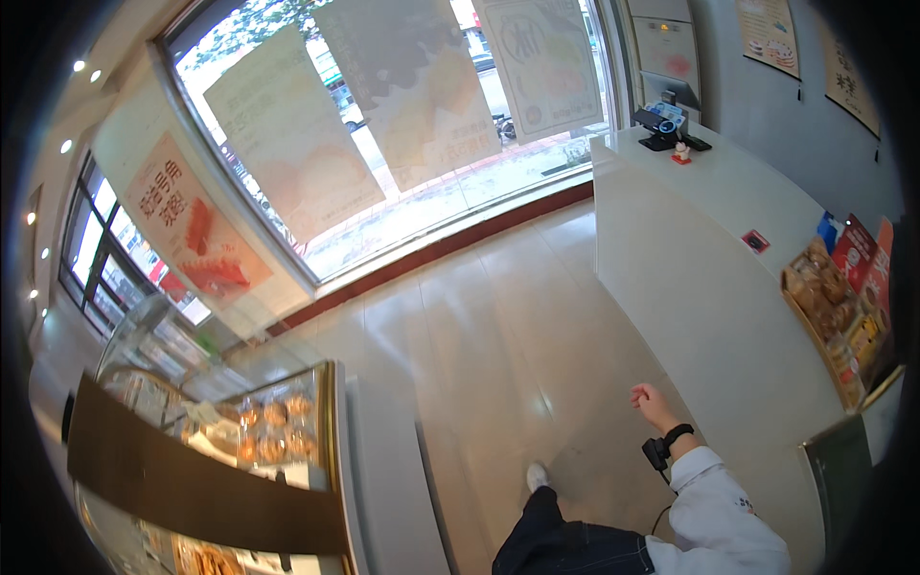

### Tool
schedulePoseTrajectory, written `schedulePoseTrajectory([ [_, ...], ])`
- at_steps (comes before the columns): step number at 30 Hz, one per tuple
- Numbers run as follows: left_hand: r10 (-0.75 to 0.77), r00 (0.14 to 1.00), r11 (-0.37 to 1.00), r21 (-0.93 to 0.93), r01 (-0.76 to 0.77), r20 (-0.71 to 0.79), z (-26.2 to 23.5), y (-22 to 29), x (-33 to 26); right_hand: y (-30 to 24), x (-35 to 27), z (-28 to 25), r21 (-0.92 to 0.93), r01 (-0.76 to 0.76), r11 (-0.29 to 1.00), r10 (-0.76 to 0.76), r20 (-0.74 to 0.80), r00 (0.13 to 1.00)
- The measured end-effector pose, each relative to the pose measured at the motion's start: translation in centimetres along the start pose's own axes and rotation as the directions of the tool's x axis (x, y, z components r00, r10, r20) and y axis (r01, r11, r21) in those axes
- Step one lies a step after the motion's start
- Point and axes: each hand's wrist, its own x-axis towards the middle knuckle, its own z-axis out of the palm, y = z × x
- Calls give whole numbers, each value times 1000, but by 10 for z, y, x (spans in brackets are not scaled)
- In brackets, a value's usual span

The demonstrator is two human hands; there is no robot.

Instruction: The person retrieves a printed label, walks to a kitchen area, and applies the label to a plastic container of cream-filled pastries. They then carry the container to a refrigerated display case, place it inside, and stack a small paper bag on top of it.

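Note:
My right hand hangs in the air over the floor, beside the front panel of the white counter and apart from it. Its fingers are loosely curled, and I see nothing in them. Around the wrist is a black band with a small black device, from which a thin cable runs down along the white sleeve. Nowhere in the picture does my left hand appear. One leg in dark trousers stretches forward, its white shoe on the tiles.
At the left stands a lit glass display case with packaged baked goods. A tray of packaged goods sits on the counter, with a payment terminal farther back. Pale floor tiles run toward the large window.

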Motion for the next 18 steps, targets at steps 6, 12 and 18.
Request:
schedulePoseTrajectory([
  [6,76,995,995,66,-80,60,-3,243,94,34,-29,48,-678,-279,680,547,216,809],
  [12,175,978,963,186,-194,113,1,449,195,67,-56,37,-909,-359,210,957,116,266],
  [18,143,980,969,179,-167,140,56,632,296,89,119,99,-899,-347,266,940,163,299],
])
